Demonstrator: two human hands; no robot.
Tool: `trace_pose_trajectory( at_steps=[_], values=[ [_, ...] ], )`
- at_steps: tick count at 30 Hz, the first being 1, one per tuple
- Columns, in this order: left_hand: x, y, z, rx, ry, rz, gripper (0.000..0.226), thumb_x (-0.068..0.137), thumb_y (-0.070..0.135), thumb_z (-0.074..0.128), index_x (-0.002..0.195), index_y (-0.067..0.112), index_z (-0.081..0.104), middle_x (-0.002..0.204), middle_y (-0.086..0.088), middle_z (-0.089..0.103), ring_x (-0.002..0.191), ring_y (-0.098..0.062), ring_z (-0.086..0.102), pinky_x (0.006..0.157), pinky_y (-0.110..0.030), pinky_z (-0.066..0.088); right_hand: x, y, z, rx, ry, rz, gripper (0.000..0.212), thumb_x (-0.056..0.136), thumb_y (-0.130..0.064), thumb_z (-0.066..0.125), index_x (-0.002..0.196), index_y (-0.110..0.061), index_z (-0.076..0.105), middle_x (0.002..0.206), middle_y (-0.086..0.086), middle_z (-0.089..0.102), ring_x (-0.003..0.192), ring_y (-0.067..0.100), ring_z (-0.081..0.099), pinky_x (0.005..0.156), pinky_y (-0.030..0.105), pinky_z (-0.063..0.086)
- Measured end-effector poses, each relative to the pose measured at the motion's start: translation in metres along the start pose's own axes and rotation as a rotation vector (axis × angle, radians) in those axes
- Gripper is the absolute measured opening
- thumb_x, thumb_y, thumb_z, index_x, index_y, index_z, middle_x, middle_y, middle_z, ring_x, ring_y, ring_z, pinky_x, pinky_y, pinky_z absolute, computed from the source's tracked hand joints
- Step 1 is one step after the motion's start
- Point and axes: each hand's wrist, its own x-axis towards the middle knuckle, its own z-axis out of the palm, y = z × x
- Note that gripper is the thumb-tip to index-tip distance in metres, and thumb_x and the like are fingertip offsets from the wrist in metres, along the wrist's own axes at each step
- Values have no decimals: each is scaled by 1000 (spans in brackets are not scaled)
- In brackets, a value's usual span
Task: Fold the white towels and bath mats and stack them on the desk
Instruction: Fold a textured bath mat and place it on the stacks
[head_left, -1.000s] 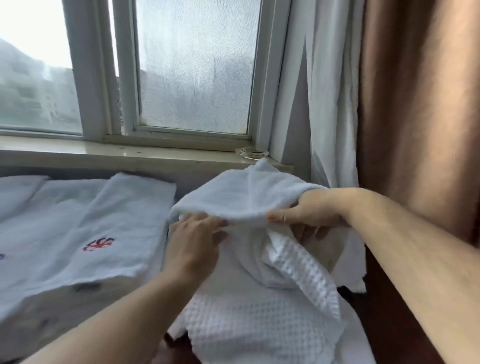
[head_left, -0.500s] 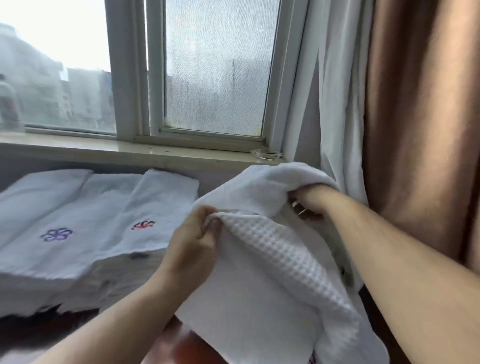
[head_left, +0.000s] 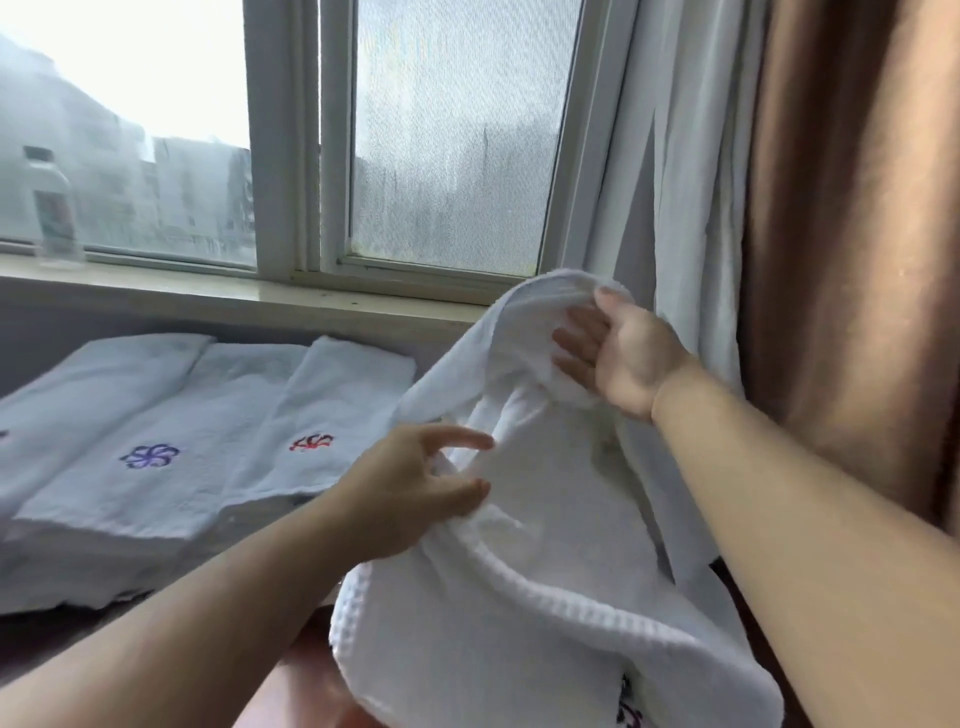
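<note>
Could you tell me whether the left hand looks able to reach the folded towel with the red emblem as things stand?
Probably yes: the red-emblem towel lies left of the left hand with nothing between them, but that hand is pinching the waffle towel and must release it first.

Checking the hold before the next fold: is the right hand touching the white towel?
Touching. The head view shows the right hand inside the raised fold of the towel, fingers flat against the cloth and thumb on its edge.
</note>
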Motion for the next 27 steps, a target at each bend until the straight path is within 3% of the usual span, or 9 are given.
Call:
trace_pose_trajectory(
  at_steps=[3, 5, 7, 10, 14, 15, 19, 23, 27],
  values=[
    [0, -1, -5, 82, -64, -97, 53, 77, 17, 75, 122, 43, 63, 62, 10, 64, 53, -2, 57, 53, -17, 44, 17, 1, -12, -410, 145, -109, 16, 101, -35, 55, 108, -25, 66, 91, -6, 60, 85, 14, 58, 69, 30, 48],
    [5, 0, -3, 278, -77, -179, 59, 75, 20, 73, 127, 42, 55, 82, 8, 68, 70, -7, 63, 58, -22, 46, 17, 5, -16, -957, 98, -128, 51, 90, -61, 58, 129, -28, 62, 120, -12, 58, 115, 13, 55, 97, 32, 47],
    [13, 1, 4, 524, -83, -221, 61, 81, 28, 69, 136, 39, 46, 113, 4, 66, 100, -15, 63, 72, -25, 44, 11, 14, -14, -1413, 20, -153, 100, 66, -84, 60, 150, -32, 42, 140, -15, 46, 132, 11, 43, 113, 32, 35],
    [23, 1, 25, 675, -23, -227, 60, 83, 55, 65, 135, 37, 42, 130, 4, 56, 118, -23, 56, 89, -37, 46, 5, 30, -17, -1820, 22, -211, 108, 64, -78, 72, 152, -29, 36, 150, 1, 46, 135, 24, 46, 108, 38, 42],
    [34, -6, 54, 750, 81, -268, 90, 79, 68, 66, 145, 24, 24, 143, 0, 42, 129, -26, 47, 93, -48, 41, 7, 27, -25, -1727, 193, -174, 22, 88, -39, 67, 100, -22, 58, 111, 9, 69, 96, 28, 63, 76, 33, 49],
    [38, -8, 56, 776, 105, -301, 90, 80, 66, 66, 147, 22, 25, 143, -3, 38, 131, -26, 42, 97, -50, 38, 10, 21, -26, -1686, 207, -156, 15, 89, -33, 66, 90, -21, 57, 100, 10, 69, 88, 27, 63, 72, 32, 50],
    [50, -20, 57, 925, 108, -274, 35, 89, 35, 55, 122, 25, 49, 126, -5, 40, 121, -26, 39, 99, -48, 29, 16, 11, -19, -1248, 80, 14, 21, 91, -31, 72, 101, -13, 65, 76, 6, 66, 47, 16, 58, 43, 23, 44],
    [49, -23, 53, 750, 224, -122, 6, 89, 29, 45, 94, 29, 43, 98, 3, 49, 101, -24, 56, 87, -44, 24, 18, 14, -16, -887, 25, 20, 27, 92, -24, 75, 111, -13, 61, 82, 9, 70, 50, 20, 67, 41, 24, 49],
    [45, -19, 30, 675, 387, 79, 19, 83, 32, 45, 77, 27, 28, 68, 8, 37, 77, -25, 46, 76, -39, 18, 37, 8, -16, -868, 272, -63, 22, 95, -26, 69, 100, -5, 65, 61, 9, 70, 52, 26, 67, 48, 33, 58]
  ],
)
